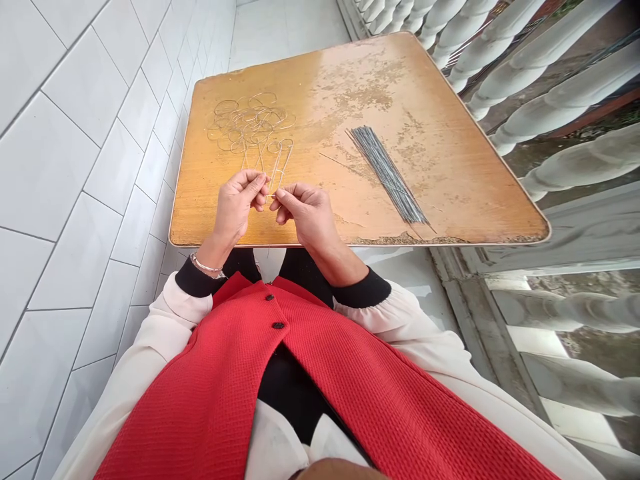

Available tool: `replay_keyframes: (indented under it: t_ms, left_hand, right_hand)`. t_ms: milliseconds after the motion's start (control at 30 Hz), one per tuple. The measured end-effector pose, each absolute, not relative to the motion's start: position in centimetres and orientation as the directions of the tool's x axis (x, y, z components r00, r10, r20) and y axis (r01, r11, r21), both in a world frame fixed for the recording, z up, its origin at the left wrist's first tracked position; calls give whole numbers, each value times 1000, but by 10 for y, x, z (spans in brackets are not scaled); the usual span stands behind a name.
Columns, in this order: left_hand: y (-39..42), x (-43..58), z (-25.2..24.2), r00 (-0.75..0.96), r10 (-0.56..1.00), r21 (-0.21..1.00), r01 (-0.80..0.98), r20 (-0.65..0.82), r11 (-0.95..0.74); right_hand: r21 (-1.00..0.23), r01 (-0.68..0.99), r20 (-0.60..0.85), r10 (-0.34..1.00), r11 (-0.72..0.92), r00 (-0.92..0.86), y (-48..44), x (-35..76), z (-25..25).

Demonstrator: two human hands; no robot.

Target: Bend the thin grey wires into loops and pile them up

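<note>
Near the front edge of the worn wooden table (310, 220), my left hand (243, 200) and my right hand (307, 210) face each other with a small gap between them. Both are closed in a pinch on a thin wire (270, 196) that spans the gap. Just beyond my fingertips lie bent wire pieces (284, 160) with looped ends. A tangled pile of wire loops (255, 120) spreads behind them on the table's left part. The fingertips hide the wire's ends.
A bundle of straight grey wires (387, 173) lies slanted on the table's right part, with a single straight wire (335, 160) left of it. A white tiled wall (85, 160) stands at the left. White balusters (550, 100) line the right side.
</note>
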State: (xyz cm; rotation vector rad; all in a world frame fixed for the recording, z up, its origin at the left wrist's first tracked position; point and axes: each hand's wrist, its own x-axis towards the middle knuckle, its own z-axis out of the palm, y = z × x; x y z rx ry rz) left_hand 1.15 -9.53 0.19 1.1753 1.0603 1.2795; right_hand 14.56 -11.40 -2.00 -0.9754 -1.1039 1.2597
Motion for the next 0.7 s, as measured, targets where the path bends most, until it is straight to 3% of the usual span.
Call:
replay_keyframes:
  t_ms: [700]
  left_hand:
    - [-91, 13, 2, -121, 981, 989, -9, 149, -151]
  right_hand:
    - [-946, -322, 47, 996, 20, -78, -114, 146, -24]
